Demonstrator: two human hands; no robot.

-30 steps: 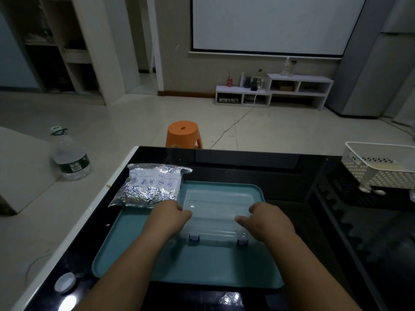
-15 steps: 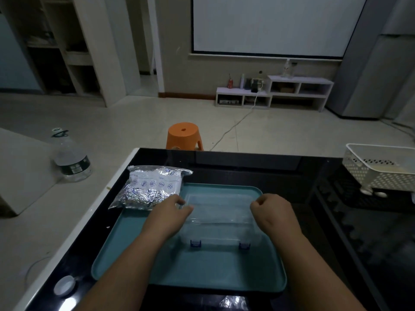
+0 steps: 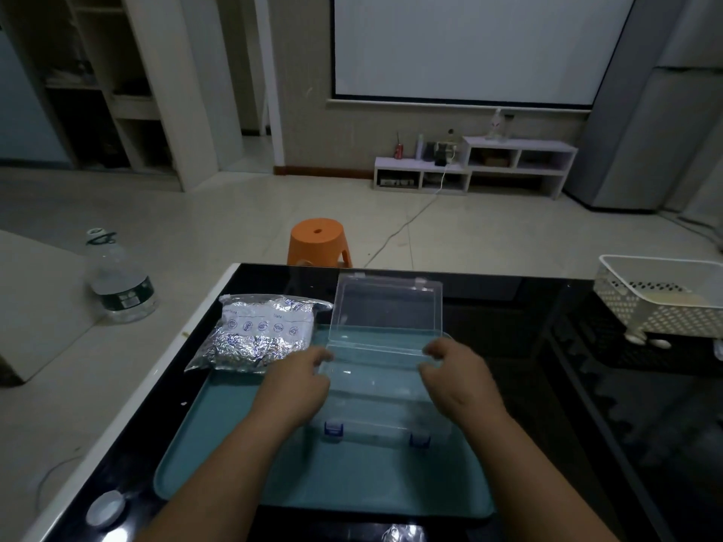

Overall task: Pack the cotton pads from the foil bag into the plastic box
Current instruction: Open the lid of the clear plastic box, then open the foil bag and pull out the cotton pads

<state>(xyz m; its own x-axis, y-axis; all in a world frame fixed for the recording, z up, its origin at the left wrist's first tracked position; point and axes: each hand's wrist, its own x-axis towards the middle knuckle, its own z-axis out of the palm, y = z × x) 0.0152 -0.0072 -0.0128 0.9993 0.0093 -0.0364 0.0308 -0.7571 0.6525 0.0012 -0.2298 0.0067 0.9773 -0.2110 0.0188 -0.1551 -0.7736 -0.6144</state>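
The clear plastic box (image 3: pixel 375 389) with blue latches stands on a teal tray (image 3: pixel 219 436). Its lid (image 3: pixel 387 307) is raised nearly upright at the back, and the inside looks empty. My left hand (image 3: pixel 293 389) grips the box's left side near the hinge. My right hand (image 3: pixel 457 377) grips the right side, fingers curled on the rim. The crinkled silver foil bag (image 3: pixel 258 334) lies sealed to the left of the box, partly on the tray's far left corner. No cotton pads are visible.
The tray lies on a black glass table (image 3: pixel 528 385). A white perforated basket (image 3: pixel 661 303) stands at the table's right. A small white cap (image 3: pixel 105 512) lies near the front left corner. An orange stool (image 3: pixel 319 242) and a water bottle (image 3: pixel 121 283) are on the floor beyond.
The box lid was shut a second ago and now stands raised. Both hands moved from the front latches back along the sides toward the hinge.
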